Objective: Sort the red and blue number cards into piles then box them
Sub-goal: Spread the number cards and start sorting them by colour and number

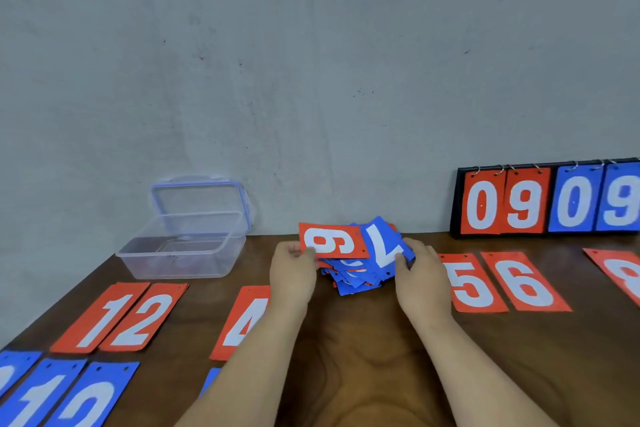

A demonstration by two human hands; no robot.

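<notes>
Sorting looks about halfway. The mixed pile (pixel 353 279) sits mid-table, with the left hand (pixel 292 270) pinching a red card (pixel 334 242) at its 9 o'clock end and the right hand (pixel 420 274) pinching the blue 7 (pixel 384 246) at 3 o'clock. Next, I'd guess, each goes to its colour's row. The box (pixel 180 253) at 10 o'clock is open.

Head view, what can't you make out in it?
All in the head view:
- Pile: lower cards' numbers, covered by the top red card, the blue 7, the left hand and right hand.
- Red 4: right side behind the left arm.
- Blue card below it: number hidden by that arm.
- Red 8: cut by the right edge.
- Blue cards: cut by the bottom-left edges.
</notes>
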